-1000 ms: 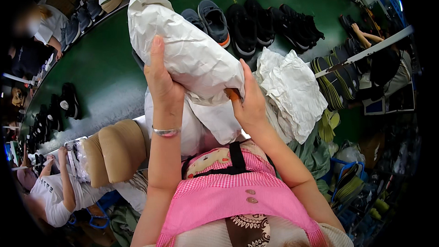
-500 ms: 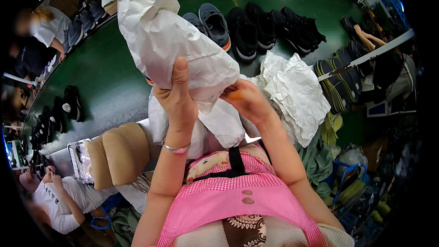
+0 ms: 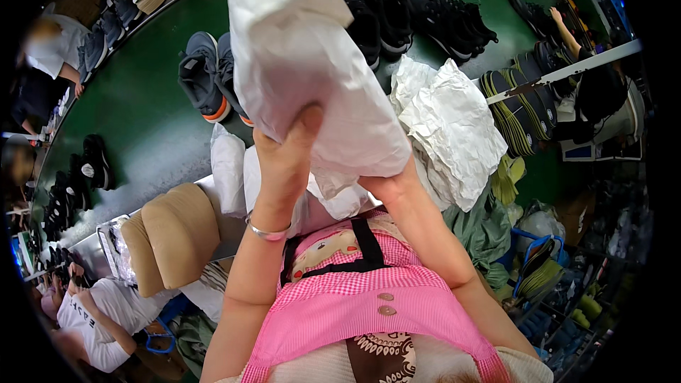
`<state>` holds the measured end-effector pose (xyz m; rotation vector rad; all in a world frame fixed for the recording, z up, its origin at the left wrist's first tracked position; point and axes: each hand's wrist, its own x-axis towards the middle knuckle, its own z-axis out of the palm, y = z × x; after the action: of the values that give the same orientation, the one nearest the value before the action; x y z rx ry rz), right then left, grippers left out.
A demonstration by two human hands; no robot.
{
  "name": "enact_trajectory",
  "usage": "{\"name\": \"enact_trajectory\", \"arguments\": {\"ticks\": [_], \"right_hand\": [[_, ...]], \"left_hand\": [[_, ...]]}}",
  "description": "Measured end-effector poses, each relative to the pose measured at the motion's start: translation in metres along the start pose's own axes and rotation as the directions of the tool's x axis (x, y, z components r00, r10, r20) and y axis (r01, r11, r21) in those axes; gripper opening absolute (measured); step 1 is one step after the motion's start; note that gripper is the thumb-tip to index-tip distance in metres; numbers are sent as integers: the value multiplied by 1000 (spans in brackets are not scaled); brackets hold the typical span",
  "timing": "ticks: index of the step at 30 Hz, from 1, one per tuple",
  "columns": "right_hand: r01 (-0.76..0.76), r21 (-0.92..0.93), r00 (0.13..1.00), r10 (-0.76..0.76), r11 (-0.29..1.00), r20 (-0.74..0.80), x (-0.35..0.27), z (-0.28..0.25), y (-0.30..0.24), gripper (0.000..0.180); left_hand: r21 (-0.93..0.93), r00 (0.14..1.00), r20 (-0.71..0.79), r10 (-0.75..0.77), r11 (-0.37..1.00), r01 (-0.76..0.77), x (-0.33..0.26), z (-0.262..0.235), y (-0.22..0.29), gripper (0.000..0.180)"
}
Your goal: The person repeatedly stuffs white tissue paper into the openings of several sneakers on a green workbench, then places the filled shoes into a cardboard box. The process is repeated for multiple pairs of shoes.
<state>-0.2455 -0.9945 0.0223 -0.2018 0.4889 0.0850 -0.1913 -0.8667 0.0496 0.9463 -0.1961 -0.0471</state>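
My left hand (image 3: 287,159) is closed around the side of a white paper-wrapped bundle (image 3: 319,78), its thumb pressed on the crumpled paper. What the paper wraps is hidden. My right hand (image 3: 394,183) is at the bundle's near end, with the fingers out of sight beneath it. Crumpled white paper sheets (image 3: 454,131) are piled to the right of the bundle. Smaller white wrapped pieces (image 3: 227,170) lie below and left of it, partly covered by my arms. A pair of grey shoes with orange soles (image 3: 201,78) sits just beyond my left hand.
Black shoes (image 3: 440,25) line the green work surface (image 3: 149,113). Dark insoles with yellow-green edges (image 3: 514,113) are stacked at the right beside a white metal bar (image 3: 567,71). Beige curved forms (image 3: 181,234) stand at the left. Other people (image 3: 92,315) are around the surface.
The bundle has swung to the right and come upright in my left hand. My right hand has slid from its edge to beneath it. The grey shoes at the left are now uncovered.
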Motion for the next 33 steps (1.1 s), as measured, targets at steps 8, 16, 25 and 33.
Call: {"name": "enact_trajectory", "arguments": {"ticks": [8,16,25,33], "right_hand": [[371,-95,928,-365,924,78,9,15,-44,39],[392,-470,915,-283,791,286,4,-22,-1,27],[523,-811,816,-427,260,389,10,-20,-11,28],[435,-901,821,-413,6,394,29,-21,-4,40]], "left_hand": [[200,928,-201,-313,914,352,-9,-5,-41,49],[-480,923,-25,-385,814,326,-16,-2,-65,42],[-219,925,-307,-223,963,159,-23,-9,-89,39],[-469,849,-351,-396,858,207,-12,-20,-96,39]]}}
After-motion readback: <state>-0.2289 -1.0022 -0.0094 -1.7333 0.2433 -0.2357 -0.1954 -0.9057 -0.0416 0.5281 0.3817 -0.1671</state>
